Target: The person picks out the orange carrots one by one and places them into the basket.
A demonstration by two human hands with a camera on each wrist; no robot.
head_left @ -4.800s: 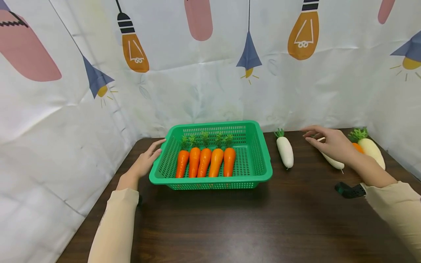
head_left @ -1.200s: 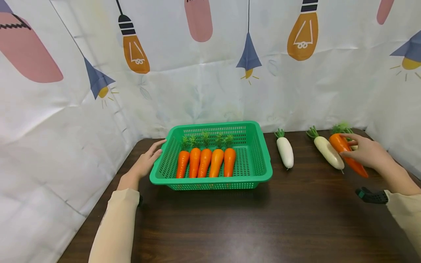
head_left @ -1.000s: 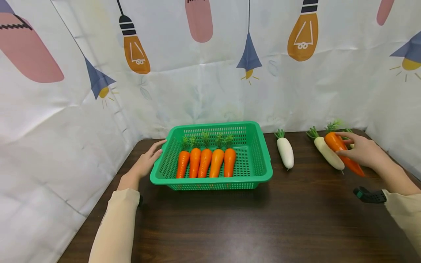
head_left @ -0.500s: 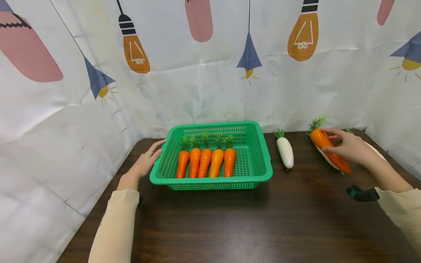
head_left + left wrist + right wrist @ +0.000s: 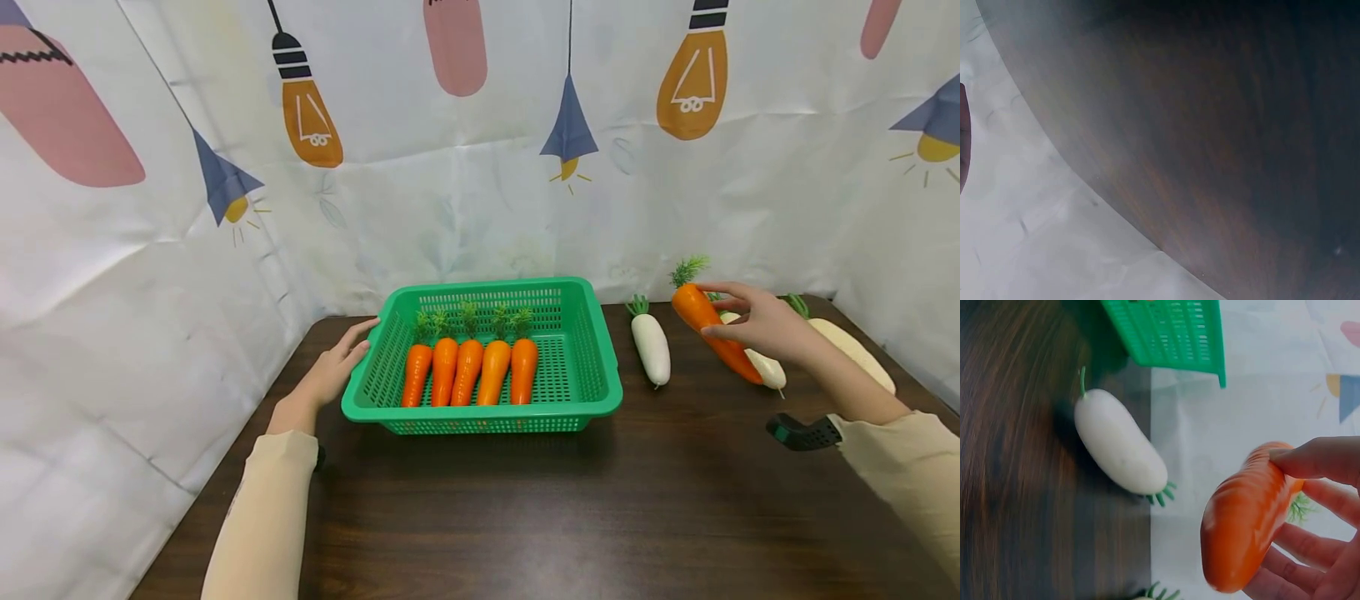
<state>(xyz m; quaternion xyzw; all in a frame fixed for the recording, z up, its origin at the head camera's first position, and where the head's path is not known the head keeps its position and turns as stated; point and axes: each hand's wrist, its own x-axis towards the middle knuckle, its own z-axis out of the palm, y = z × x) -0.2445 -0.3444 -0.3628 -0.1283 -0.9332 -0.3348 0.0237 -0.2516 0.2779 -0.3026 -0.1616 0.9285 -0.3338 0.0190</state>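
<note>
In the head view my right hand (image 5: 768, 321) pinches an orange carrot (image 5: 712, 329) with a feathery green top, its thin end slanting down to the right. The right wrist view shows thumb and fingers around this carrot (image 5: 1238, 525). It is raised between a white radish (image 5: 651, 348) and a second radish (image 5: 767, 368), which it partly covers. My left hand (image 5: 337, 367) rests its fingers against the left rim of a green plastic basket (image 5: 480, 412). Several carrots (image 5: 468, 371) lie side by side in the basket's left and middle part.
Behind my right forearm lies a cream radish (image 5: 855, 354), partly hidden. A white patterned cloth (image 5: 480, 208) hangs along the back and sides of the dark wooden table (image 5: 525, 508). The left wrist view shows mostly tabletop (image 5: 1197, 125) and cloth (image 5: 1041, 219).
My right hand first moved right to a carrot among the radishes and gripped it. It has since carried it left, across the middle radish. The left hand and basket have stayed put.
</note>
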